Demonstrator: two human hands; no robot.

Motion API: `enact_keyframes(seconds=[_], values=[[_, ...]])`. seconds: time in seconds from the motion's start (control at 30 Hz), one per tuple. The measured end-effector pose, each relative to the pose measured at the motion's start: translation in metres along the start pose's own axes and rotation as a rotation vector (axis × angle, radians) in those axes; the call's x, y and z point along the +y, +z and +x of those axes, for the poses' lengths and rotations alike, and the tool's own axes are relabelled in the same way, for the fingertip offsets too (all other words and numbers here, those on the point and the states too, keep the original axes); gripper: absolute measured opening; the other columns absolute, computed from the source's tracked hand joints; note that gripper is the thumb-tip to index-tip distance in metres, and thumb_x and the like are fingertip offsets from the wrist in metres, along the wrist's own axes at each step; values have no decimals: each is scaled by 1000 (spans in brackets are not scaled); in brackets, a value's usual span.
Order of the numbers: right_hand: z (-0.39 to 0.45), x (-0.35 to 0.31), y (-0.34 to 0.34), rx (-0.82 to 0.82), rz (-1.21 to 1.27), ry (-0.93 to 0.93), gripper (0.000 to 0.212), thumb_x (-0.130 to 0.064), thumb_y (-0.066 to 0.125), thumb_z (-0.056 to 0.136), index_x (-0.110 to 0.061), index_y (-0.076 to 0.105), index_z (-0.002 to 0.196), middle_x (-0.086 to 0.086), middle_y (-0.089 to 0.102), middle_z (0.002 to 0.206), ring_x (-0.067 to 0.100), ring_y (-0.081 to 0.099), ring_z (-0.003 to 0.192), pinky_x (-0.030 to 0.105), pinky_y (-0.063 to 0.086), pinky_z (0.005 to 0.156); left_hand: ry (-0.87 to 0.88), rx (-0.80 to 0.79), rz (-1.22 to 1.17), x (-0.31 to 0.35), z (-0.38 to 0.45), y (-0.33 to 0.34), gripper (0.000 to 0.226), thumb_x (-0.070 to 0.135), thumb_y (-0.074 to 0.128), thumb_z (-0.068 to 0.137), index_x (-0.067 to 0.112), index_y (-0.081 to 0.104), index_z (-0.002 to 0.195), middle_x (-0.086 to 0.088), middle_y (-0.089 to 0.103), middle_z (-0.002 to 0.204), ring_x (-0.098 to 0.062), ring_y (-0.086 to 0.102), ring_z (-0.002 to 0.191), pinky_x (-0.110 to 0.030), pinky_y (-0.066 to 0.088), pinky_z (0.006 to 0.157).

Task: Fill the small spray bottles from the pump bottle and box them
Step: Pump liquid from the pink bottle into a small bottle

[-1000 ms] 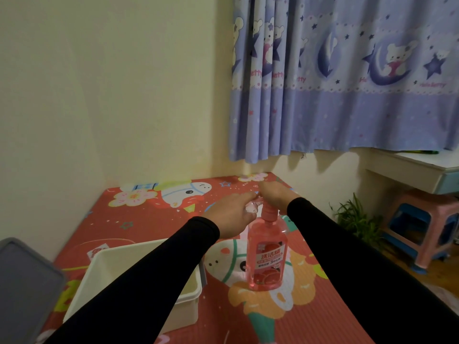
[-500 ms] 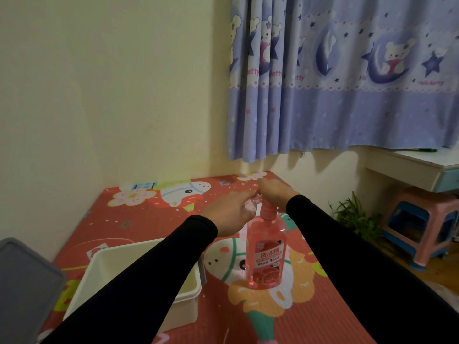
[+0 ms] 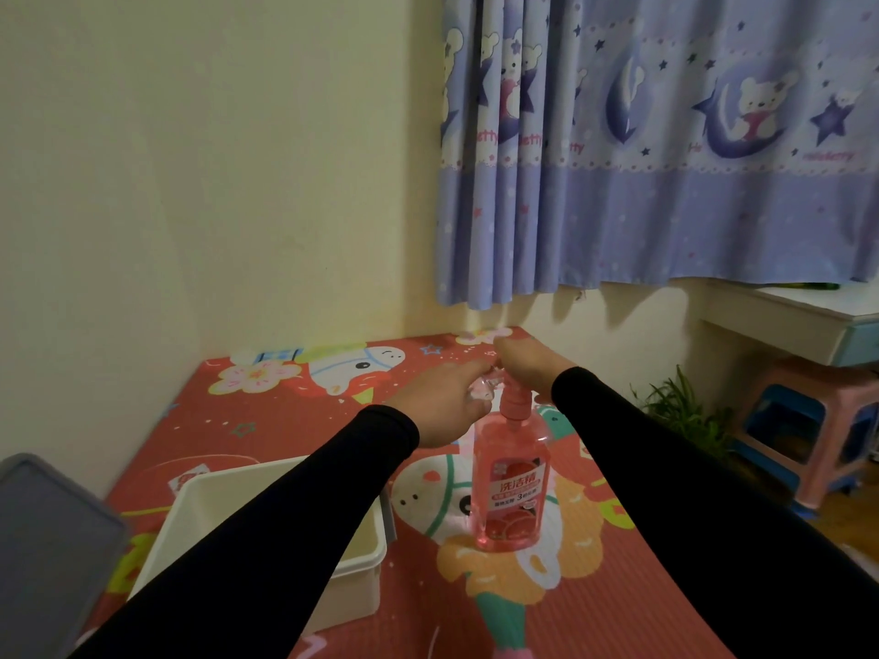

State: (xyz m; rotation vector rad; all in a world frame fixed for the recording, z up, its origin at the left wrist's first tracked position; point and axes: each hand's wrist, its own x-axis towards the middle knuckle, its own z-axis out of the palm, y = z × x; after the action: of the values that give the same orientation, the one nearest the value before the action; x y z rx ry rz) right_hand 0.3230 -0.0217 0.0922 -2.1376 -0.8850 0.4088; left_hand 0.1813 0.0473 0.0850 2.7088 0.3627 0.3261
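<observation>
Red cartoon-printed matting (image 3: 295, 420) is covering the work surface, which is sitting in a corner where a pale yellow wall is meeting a lilac curtain (image 3: 666, 149) printed with bears, moons and stars. Upright on the mat, right of centre, the pink pump bottle (image 3: 511, 487) is standing with its pump head under the right hand (image 3: 525, 363) — that hand is lying over the top of the pump, fingers curled down around it. The left hand (image 3: 444, 404) is reaching in from the left, its fingers wrapping a small clear spray bottle (image 3: 483, 390) and holding it just beside the pump's neck; how the little bottle is tilting is too blurred to tell. Both arms are wearing black sleeves. Nearer, at lower left, a white plastic box (image 3: 361, 563) is sitting open on the mat under the left forearm, and a grey lid (image 3: 43, 539) is lying at the left edge. Off to the right, a pink stool (image 3: 818, 420) and a green plant (image 3: 680, 406) are standing on the floor beside a white desk (image 3: 799, 316).
</observation>
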Motion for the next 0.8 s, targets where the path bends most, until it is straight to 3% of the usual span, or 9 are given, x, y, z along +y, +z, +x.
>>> enact_keyframes(seconds=[0.07,0.17,0.3,0.47,0.63,0.8], values=[[0,5,5,-5,-14,-6,38,-18,31,102,0,52,127,24,53,133,19,44,96,35,43,92,-8,-9,9,-3,0,6,49,29,48,98,26,35,145,-7,50,135,-22,52,110,-28,38,85],[-1,9,9,-4,14,13,25,-21,32,102,-13,54,109,20,57,123,17,45,94,31,38,84,-38,-27,4,-6,-1,11,48,31,48,99,26,35,145,-7,49,133,-22,52,107,-28,39,83],[-2,2,3,-20,-38,-4,41,-21,29,103,2,48,131,24,50,136,18,42,98,36,39,90,-22,-26,23,-3,0,3,49,30,48,99,25,35,145,-7,50,136,-23,51,113,-29,39,88],[-1,-6,-2,2,-35,-27,39,-11,29,103,7,41,135,28,46,138,30,51,112,44,40,105,10,-10,28,2,-1,-6,51,29,46,100,28,29,148,-2,47,141,-15,50,104,-24,34,84],[0,7,8,-31,-17,-8,37,-18,34,102,0,54,127,23,54,134,19,46,95,34,41,89,-23,-20,40,-8,1,9,49,31,47,99,24,34,146,-9,48,136,-25,49,119,-31,38,93],[-2,3,5,-44,-4,1,39,-20,35,102,1,52,130,22,53,135,16,44,96,30,38,85,-31,-27,23,-7,2,6,49,32,49,98,25,35,145,-7,50,133,-23,52,112,-31,40,91]])
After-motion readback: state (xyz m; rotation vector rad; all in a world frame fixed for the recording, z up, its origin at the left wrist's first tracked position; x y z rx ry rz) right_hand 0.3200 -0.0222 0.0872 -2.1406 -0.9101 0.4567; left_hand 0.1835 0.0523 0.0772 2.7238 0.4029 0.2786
